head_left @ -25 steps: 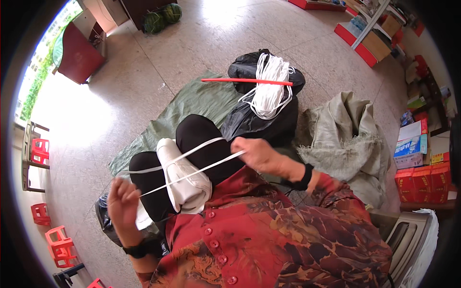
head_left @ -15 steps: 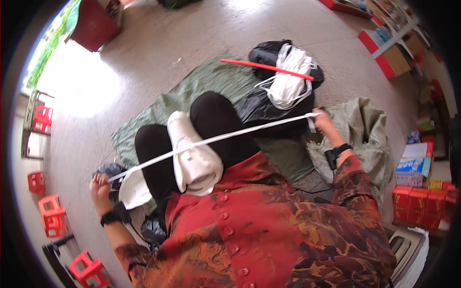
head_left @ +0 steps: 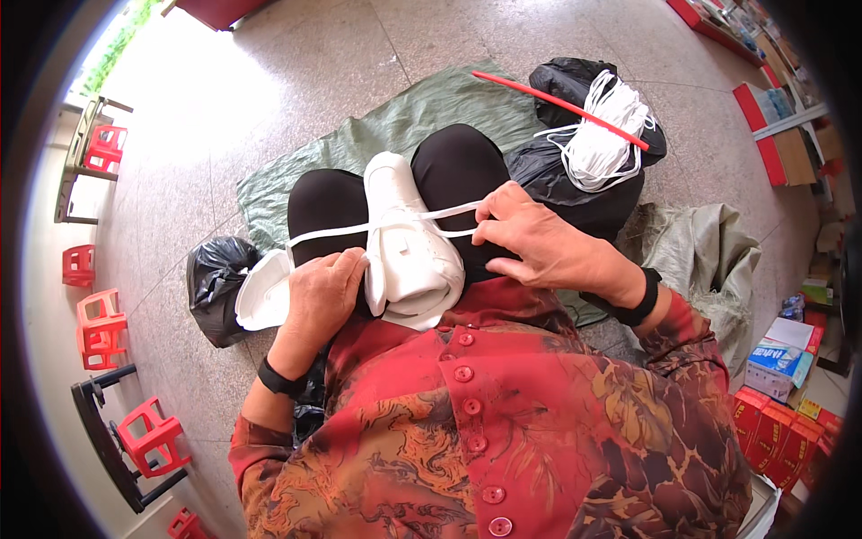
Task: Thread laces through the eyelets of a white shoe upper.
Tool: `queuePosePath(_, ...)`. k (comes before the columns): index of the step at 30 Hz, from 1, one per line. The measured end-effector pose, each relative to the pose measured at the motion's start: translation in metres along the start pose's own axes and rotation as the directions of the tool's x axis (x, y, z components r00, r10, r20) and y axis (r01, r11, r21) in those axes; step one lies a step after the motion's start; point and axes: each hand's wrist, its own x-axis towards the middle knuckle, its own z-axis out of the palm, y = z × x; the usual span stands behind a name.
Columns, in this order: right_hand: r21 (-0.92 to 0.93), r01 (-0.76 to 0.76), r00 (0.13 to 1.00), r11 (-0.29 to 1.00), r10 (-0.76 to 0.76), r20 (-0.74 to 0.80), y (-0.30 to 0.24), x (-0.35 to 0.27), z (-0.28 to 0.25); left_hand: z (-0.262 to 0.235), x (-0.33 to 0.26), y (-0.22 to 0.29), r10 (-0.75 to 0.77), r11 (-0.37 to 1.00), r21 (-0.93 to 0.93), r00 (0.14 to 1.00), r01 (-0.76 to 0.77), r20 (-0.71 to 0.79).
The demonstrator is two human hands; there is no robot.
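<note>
A white shoe (head_left: 419,260) lies across my lap between my knees, its toe pointing away and its opening toward me. A flat white shoelace (head_left: 332,233) runs across its top and out to both sides. On the left, my left hand (head_left: 319,292) is closed, fingertips against the shoe's side flap; the lace bends down behind its fingers, which hide the end. To the right of the shoe, my right hand (head_left: 539,235) holds two strands of lace at its fingertips, thumb a little apart.
A white bundle of laces (head_left: 611,135) with a red stick (head_left: 561,110) across it rests on black plastic bags (head_left: 561,193) at the far right. Another white shoe part (head_left: 265,292) sits by a black bag (head_left: 220,287) on the left. A green woven sheet (head_left: 359,139) covers the floor.
Both hands have come in from wide apart to either side of the shoe. The lace, stretched straight above the shoe before, now lies slack across it with two strands on the right.
</note>
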Motion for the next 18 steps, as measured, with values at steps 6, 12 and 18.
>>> queuePosePath(6,0.391,-0.32,0.944,0.863,0.327,0.051,-0.008,0.033,0.032,0.001,0.017,0.004,-0.056,0.99,-0.132,0.993,0.043,-0.1)
queuePosePath(12,0.414,-0.329,0.943,0.849,0.32,0.093,0.006,0.038,0.034,0.009,0.021,0.0,-0.074,0.965,-0.261,0.988,0.036,-0.137)
queuePosePath(18,0.552,-0.253,0.946,0.795,0.323,-0.032,0.002,0.039,0.032,-0.008,0.025,0.008,-0.38,0.773,-0.489,0.912,0.404,0.153)
